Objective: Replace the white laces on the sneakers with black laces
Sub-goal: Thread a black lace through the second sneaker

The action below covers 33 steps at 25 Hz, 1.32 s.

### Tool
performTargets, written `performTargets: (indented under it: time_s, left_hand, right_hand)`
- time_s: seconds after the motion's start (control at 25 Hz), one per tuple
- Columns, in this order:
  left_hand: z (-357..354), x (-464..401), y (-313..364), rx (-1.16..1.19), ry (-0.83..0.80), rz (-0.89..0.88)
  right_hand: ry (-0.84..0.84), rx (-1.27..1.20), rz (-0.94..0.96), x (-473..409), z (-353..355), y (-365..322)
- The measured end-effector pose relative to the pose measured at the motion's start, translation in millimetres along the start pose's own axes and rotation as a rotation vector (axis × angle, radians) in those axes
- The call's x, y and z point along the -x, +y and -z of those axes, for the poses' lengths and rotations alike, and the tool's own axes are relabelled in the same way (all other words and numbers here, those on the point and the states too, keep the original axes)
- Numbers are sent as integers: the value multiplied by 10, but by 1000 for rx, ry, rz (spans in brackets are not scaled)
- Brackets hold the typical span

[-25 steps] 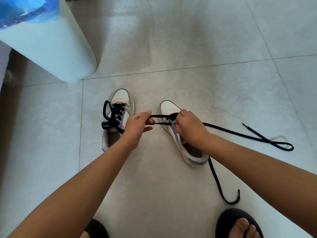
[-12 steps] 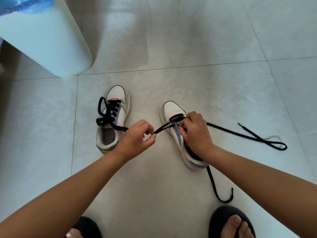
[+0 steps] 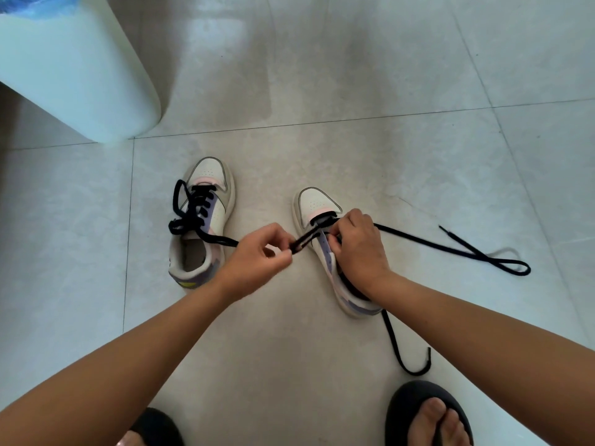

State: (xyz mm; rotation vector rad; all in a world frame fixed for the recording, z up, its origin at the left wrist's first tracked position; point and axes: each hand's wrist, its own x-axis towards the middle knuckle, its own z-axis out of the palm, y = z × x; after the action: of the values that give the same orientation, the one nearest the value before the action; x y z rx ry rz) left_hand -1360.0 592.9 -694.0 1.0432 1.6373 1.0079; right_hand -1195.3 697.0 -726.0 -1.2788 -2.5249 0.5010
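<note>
Two white sneakers with pink and purple panels stand on the tiled floor. The left sneaker (image 3: pixel 206 226) carries a black lace threaded up its eyelets. A black lace (image 3: pixel 450 249) runs through the front eyelets of the right sneaker (image 3: pixel 317 202). My left hand (image 3: pixel 257 255) pinches a short loop of this lace just left of the shoe. My right hand (image 3: pixel 360 249) lies over the shoe's tongue and pinches the lace at an eyelet. One long end trails right across the floor; the other curls behind the heel.
A pale cylindrical bin (image 3: pixel 74 69) with a blue bag stands at the upper left. My two feet in dark sandals (image 3: pixel 428 413) sit at the bottom edge. Grey floor tiles (image 3: pixel 354 59) stretch beyond the shoes.
My left hand has come down and toward me, drawing the lace loop shorter and at a slant. My right hand stays on the right sneaker. The view has shifted slightly.
</note>
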Motion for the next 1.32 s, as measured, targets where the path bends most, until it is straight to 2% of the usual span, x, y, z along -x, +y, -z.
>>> performTargets:
  time_s: [0.08,0.16,0.24,0.32,0.36,0.4,0.52,0.56,0.64,0.72,0.8,0.84,0.92,0.96,1.0,1.08,1.16,1.24,1.32]
  left_hand:
    - [9,34,-46,-521,-143,-455]
    - [-19,33,-86,-793,-200,-745]
    - [-37,29,-100,-875,-212,-837]
    - [-28,49,-135,-856,-220,-852]
    - [-30,73,-160,-792,-197,-791]
    - [-35,103,-158,-661,-149,-645]
    - [-126,117,-77,16,159,52]
    - [-147,104,-85,136,260,162]
    - [-176,98,-70,123,357,235]
    - [-242,127,-26,158,340,309]
    - [-431,175,59,167,228,479]
    - [-563,196,108,83,118,537]
    - [-871,221,169,-224,-88,509]
    - [-1004,217,180,-337,-111,490]
    - [-1087,197,196,-367,-80,507]
    - [-1119,138,170,-274,70,549]
    - [-1091,111,139,-216,178,534]
    - [-1060,135,102,-208,205,468]
    - [-1011,154,114,-197,228,392]
  right_hand:
    - [19,8,4,32,-17,-10]
    - [21,26,13,84,-34,-23]
    - [26,24,13,119,-35,-29]
    - [37,4,22,141,-29,-19]
    - [39,-13,30,144,-27,-9]
    - [35,-44,26,142,-20,-6]
    - [11,-113,-20,123,-4,-12]
    - [0,-102,-27,120,-4,-14]
    - [-12,-92,-12,121,2,-22]
    - [-35,-110,-26,115,28,-34]
    - [-86,-151,-129,95,68,-42]
    - [-106,-158,-164,86,75,-47]
    - [-137,-135,-162,72,81,-65]
    - [-168,-109,-145,66,89,-59]
    - [-204,-73,-119,58,109,-45]
    - [-277,6,-82,70,194,-25]
    - [-226,144,-20,136,356,-18]
    - [-117,272,137,293,534,-1]
    - [-125,258,273,542,679,-1]
